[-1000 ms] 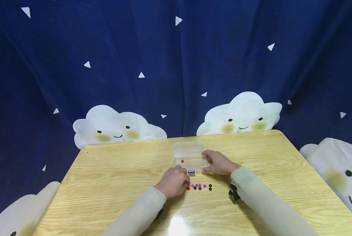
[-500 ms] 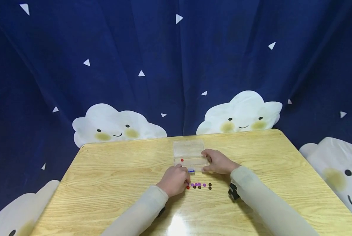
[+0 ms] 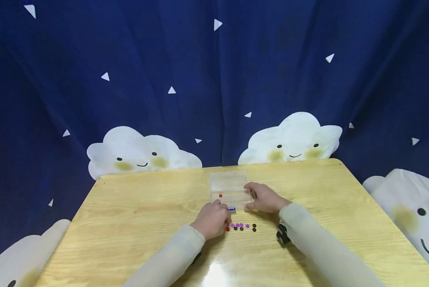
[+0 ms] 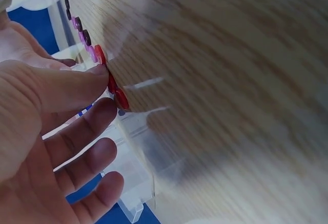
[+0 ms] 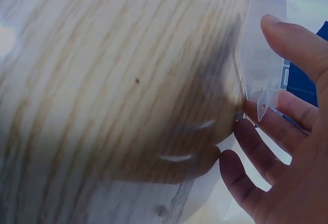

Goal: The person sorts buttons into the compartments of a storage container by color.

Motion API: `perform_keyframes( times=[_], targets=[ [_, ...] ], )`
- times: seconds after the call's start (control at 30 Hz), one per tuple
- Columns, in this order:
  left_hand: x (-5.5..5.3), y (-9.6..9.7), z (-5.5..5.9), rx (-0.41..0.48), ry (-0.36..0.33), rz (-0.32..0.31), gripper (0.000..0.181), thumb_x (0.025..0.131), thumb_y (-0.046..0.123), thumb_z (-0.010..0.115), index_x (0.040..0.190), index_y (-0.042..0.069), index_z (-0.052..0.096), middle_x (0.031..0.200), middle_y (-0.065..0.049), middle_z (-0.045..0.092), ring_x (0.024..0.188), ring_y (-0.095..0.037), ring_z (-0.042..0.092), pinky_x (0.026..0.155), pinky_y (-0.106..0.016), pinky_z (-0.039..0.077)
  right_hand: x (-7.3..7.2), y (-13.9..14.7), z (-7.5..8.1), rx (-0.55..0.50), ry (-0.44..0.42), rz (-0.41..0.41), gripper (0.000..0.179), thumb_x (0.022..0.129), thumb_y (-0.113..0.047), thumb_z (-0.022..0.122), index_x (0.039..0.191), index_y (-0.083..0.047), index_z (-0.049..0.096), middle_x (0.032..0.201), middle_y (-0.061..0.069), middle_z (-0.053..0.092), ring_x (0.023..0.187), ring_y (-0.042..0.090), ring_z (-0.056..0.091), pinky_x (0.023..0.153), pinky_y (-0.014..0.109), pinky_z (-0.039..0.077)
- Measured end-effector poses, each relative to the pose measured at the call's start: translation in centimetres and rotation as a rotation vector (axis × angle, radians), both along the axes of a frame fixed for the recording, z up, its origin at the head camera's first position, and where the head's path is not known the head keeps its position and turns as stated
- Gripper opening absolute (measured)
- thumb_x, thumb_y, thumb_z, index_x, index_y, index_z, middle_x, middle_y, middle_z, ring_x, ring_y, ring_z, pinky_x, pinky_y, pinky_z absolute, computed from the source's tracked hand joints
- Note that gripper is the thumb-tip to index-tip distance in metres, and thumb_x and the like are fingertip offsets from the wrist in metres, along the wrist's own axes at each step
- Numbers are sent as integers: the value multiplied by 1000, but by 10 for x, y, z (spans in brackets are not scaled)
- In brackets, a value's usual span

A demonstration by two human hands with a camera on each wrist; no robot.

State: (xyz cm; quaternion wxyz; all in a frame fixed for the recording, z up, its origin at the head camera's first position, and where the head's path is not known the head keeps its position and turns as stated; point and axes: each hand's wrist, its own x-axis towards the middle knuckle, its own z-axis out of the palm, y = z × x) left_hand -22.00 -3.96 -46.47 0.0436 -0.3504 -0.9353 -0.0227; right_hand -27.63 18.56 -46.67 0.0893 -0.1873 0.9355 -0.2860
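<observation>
My left hand (image 3: 211, 220) is at the left end of a short double row of small round discs on the table. In the left wrist view, its thumb and forefinger pinch at a red disc (image 4: 111, 84), with another red disc (image 4: 122, 100) right beside it. Purple discs (image 3: 237, 225) and dark discs (image 3: 241, 229) continue the row to the right. My right hand (image 3: 265, 198) holds the right end of a clear plastic box (image 3: 228, 182), thumb in front and fingers behind. The box's lid is tipped back, and one red disc (image 3: 220, 195) lies inside.
A blue-marked latch (image 3: 231, 209) sticks out at the box's front, close to my left fingers. The wooden table (image 3: 146, 207) ends behind the box at a dark blue curtain (image 3: 185, 71) with cloud shapes.
Both hands stay almost where they were, the right one still on the box end. The view shifts slightly, and my left fingers now cover more of the blue-marked latch.
</observation>
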Motion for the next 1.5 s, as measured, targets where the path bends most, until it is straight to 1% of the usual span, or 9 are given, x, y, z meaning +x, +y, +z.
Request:
perform_keyframes(
  times=[0.17,0.3,0.47,0.63,0.87,1.03,1.2,1.33,1.5],
  targets=[
    [3,0,-3,-5,3,-9,15,78,16,79,73,29,74,84,12,68,75,-8,52,61,-22,40,4,1,-5,9,-7,-13,68,76,-22,85,133,-2,54,120,15,66,105,26,61,97,47,50],
    [3,-1,-2,1,22,-15,17,77,15,79,69,28,72,81,12,68,72,-8,50,59,-21,37,3,0,-4,4,8,-6,67,76,-21,84,133,-1,54,121,16,66,107,27,62,99,48,50],
    [1,-3,3,15,-11,-25,14,78,16,80,71,27,75,82,11,69,72,-8,49,60,-21,37,2,0,0,10,7,3,68,76,-21,84,134,-1,53,121,17,66,106,27,61,98,48,50],
    [-3,-5,4,37,-54,-34,13,80,15,79,73,26,76,82,13,70,75,-8,50,61,-21,38,2,-1,2,4,-3,0,69,76,-21,84,134,-1,53,118,16,66,104,26,61,96,48,50],
    [-3,-8,3,96,-97,-59,18,82,10,76,70,23,72,80,12,65,75,-6,50,70,-18,47,3,-1,-1,4,-13,-5,69,76,-21,85,134,-2,53,116,14,66,103,25,61,96,47,50],
    [-5,-9,4,103,-116,-51,16,86,14,75,73,23,72,81,12,65,76,-6,49,69,-19,47,1,0,1,17,5,-2,68,76,-21,84,133,-1,53,117,15,66,104,26,61,96,48,50],
    [-6,-10,4,113,-131,-54,14,86,14,74,76,24,74,82,13,65,77,-6,49,70,-18,47,1,-1,1,12,-11,-11,68,76,-21,84,134,-2,53,120,16,66,107,28,61,98,49,50],
    [-10,-15,7,135,-108,-73,12,86,13,73,79,23,75,83,12,67,77,-7,51,70,-19,48,1,-1,0,9,-24,-14,68,77,-21,84,135,-3,53,123,17,65,111,30,61,100,50,49],
    [-20,-25,16,171,-6,-93,11,84,10,74,79,20,74,84,8,69,76,-10,52,72,-22,49,1,-1,0,10,-23,-20,69,77,-22,84,135,-3,53,123,17,65,112,30,61,101,51,48]
  ],
)
